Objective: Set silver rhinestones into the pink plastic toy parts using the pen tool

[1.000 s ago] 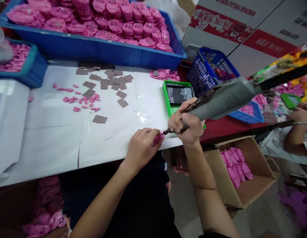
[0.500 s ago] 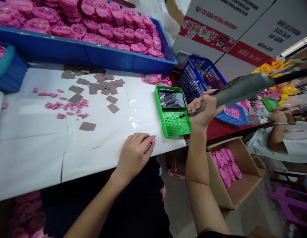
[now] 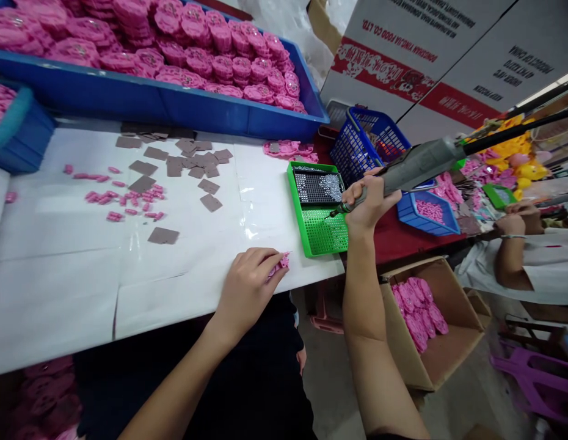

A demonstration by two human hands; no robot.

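Observation:
My left hand (image 3: 253, 278) is closed over a pink plastic part (image 3: 284, 261) at the table's front edge; most of the part is hidden under the fingers. My right hand (image 3: 369, 198) grips a grey electric screwdriver (image 3: 416, 164) near its front end. Its bit points down-left, over the green half of a perforated tray (image 3: 318, 235). In the tray's far half sits a black perforated insert (image 3: 318, 185) strewn with small silvery screws (image 3: 330, 185). Whether the bit touches the tray I cannot tell.
Grey flat plates (image 3: 163, 235) and small pink pieces (image 3: 114, 216) lie on the white table. Behind stands a blue bin (image 3: 196, 110) of stacked pink parts. A blue basket (image 3: 352, 146) and an open carton (image 3: 462, 342) are right; a co-worker's arm (image 3: 510, 260) shows beyond.
My right hand and the screwdriver have shifted slightly left, and the tool's rear end sits a little lower. My left hand stays on the pink part, slightly more of which shows.

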